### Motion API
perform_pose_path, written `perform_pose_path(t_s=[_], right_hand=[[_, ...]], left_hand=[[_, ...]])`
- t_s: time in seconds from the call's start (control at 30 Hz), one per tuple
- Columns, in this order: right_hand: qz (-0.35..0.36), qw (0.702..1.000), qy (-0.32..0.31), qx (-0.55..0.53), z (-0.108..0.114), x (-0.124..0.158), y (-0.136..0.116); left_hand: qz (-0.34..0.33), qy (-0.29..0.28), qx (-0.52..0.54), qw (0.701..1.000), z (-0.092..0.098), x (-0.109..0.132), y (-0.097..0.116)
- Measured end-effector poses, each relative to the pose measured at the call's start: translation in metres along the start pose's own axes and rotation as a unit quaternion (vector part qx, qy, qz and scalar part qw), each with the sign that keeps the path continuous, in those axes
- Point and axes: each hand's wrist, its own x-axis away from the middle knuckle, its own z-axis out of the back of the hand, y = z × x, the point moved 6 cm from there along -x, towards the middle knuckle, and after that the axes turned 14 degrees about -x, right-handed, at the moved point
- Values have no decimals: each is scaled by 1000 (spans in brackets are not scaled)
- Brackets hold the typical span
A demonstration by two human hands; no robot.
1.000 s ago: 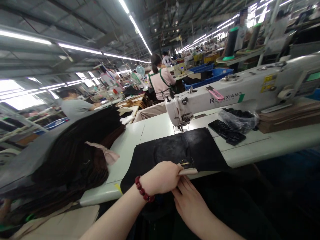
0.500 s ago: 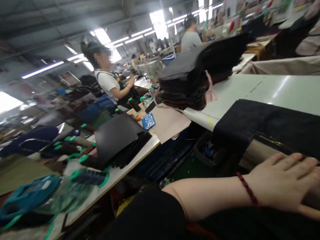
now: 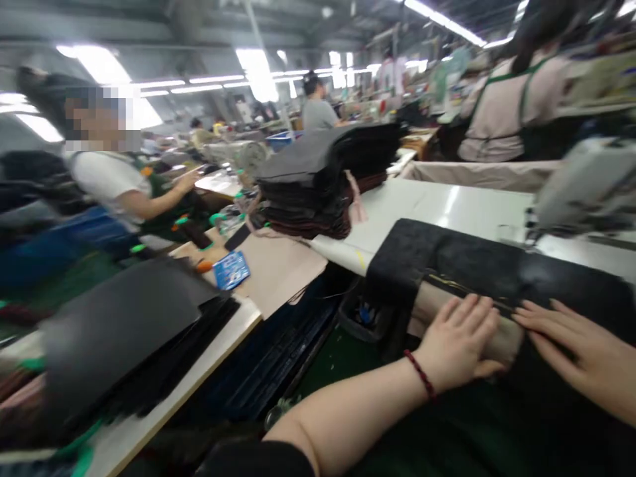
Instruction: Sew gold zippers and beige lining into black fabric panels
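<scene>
A black fabric piece (image 3: 477, 265) with a gold-toothed zipper (image 3: 447, 283) and a beige lining (image 3: 424, 305) is draped over the front edge of the white table. My left hand (image 3: 460, 338), a dark red braided band at its wrist, lies flat on the beige part just below the zipper, fingers stretched out. To its right, my right hand (image 3: 579, 344) rests flat on the black fabric with its fingers extended. The fingertips of both hands are close to the zipper's right portion. Neither hand is wrapped around anything.
A sewing machine (image 3: 586, 189) stands on the white table (image 3: 417, 202) at right. Behind is a tall stack of black pieces (image 3: 318, 172). Black sheets (image 3: 124, 331) and a blue packet (image 3: 231, 269) lie on the left bench. A co-worker (image 3: 109, 172) stands beyond it; a grey bin (image 3: 365, 318) hangs below.
The view has swung right, so my right hand, the sewing machine and another person's back now show. My left hand stays flat on the fabric piece.
</scene>
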Motion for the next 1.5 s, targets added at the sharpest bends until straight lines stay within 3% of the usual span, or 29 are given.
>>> perform_pose_path(t_s=[0.1, 0.3, 0.43, 0.63, 0.73, 0.87, 0.97, 1.1, 1.33, 1.5], right_hand=[[-60, 996, -44, 56, 23, -3, -12], [-108, 991, -61, 46, 24, -30, -25], [-111, 991, -70, 29, 28, -28, -21], [-108, 991, -69, 26, 26, -30, -15], [-106, 992, -56, 30, 22, -29, -13], [-110, 993, -27, 26, 21, -28, -12], [-115, 993, -18, 13, 24, -28, -12], [-117, 993, -18, -1, 30, -32, -9], [-121, 993, -7, -8, 34, -36, -6], [-127, 992, -1, -10, 35, -38, -6]], left_hand=[[-8, 35, 50, 998, -10, -2, 5], [-92, 72, 37, 992, -12, 12, 40], [-72, 57, 34, 995, -12, 3, 51], [4, 47, 70, 996, 19, -9, 55], [32, 41, 91, 994, 29, -5, 62], [59, 49, 80, 994, 29, 8, 65], [73, 15, 78, 994, 28, 19, 52], [42, -68, 146, 986, 30, 19, 16], [68, -51, 250, 964, 24, 1, -59], [66, -38, 294, 953, 10, -12, -79]])
